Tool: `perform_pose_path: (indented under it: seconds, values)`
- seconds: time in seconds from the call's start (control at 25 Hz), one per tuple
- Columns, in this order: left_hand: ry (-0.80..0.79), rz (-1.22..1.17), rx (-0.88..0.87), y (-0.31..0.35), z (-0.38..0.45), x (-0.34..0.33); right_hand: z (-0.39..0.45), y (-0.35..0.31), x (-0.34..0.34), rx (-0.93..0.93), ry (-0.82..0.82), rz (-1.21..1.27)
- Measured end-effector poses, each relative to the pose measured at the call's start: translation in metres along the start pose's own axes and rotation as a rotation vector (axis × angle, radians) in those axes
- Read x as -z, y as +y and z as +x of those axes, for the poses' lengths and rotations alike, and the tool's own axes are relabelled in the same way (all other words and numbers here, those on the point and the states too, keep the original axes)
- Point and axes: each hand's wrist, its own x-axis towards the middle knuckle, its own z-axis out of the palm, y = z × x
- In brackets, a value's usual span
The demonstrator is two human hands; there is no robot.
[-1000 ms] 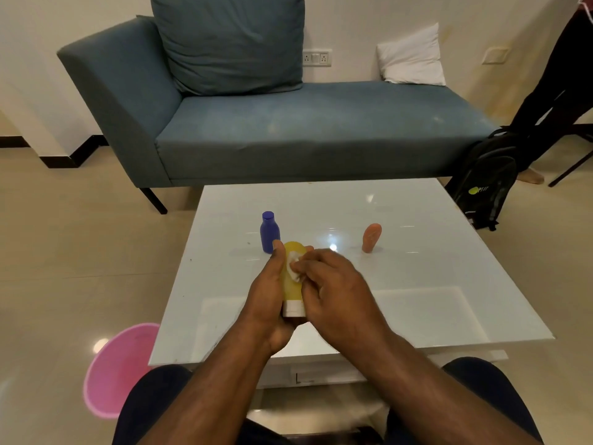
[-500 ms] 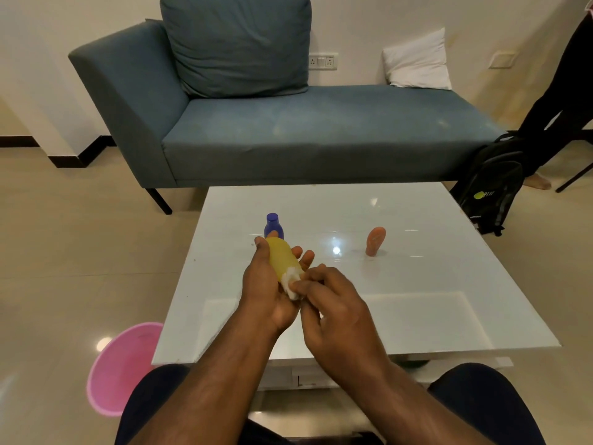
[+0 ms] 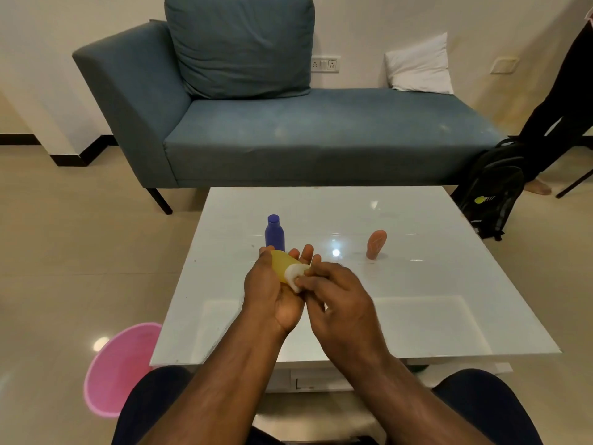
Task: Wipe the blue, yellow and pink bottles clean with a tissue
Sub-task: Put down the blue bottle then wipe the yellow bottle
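The yellow bottle (image 3: 281, 264) is gripped in the left hand (image 3: 272, 293) above the white table (image 3: 433, 284), its lower part hidden by the palm. A white tissue (image 3: 296, 273) is pinched against its end by the right hand (image 3: 340, 300), whose fingertips are partly concealed. The blue bottle (image 3: 274, 233) is partly obscured behind the fingers; the pink bottle (image 3: 376, 244) is seen standing apart, to the right.

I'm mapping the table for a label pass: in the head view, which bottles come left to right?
Blue bottle → yellow bottle, held in the left hand → pink bottle.
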Motion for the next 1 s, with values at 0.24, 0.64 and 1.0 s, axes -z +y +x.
perform_pose_path:
  seconds: [0.24,0.64,1.0]
  values:
    - [-0.078,0.018,0.052,0.002,0.008,0.01,0.003,-0.005,0.006,-0.257,-0.003,0.216]
    - [-0.102,0.272,-0.018,-0.004,0.021,0.018,0.016,-0.005,0.011,-0.472,-0.063,0.437]
    - [-0.086,0.571,-0.059,-0.01,0.023,0.024,0.042,0.0,0.008,-0.367,-0.042,0.26]
